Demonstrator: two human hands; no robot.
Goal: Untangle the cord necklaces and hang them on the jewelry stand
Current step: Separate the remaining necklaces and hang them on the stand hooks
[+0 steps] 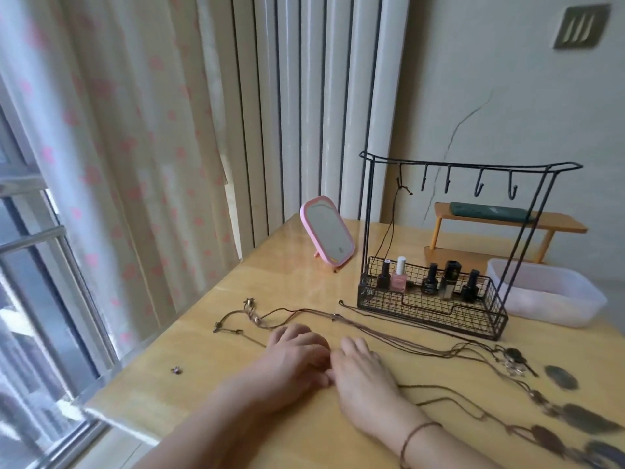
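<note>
Several brown cord necklaces [399,333] lie tangled across the wooden table [209,394], with beads at the left end [252,311] and dark feather pendants [559,377] at the right. My left hand [294,355] and my right hand [363,370] rest palm-down side by side on the cords, thumbs touching. The left fingers curl down and their tips are hidden; the right fingers lie flat. The black wire jewelry stand [470,165] stands behind them, and one dark cord [392,228] hangs from its leftmost hook.
The stand's basket [433,309] holds several nail polish bottles. A pink mirror [328,231] stands at the back left, a white plastic tub [548,292] to the right, and a small wooden shelf [507,220] behind. A loose charm [176,369] lies near the table's left edge, beside the window.
</note>
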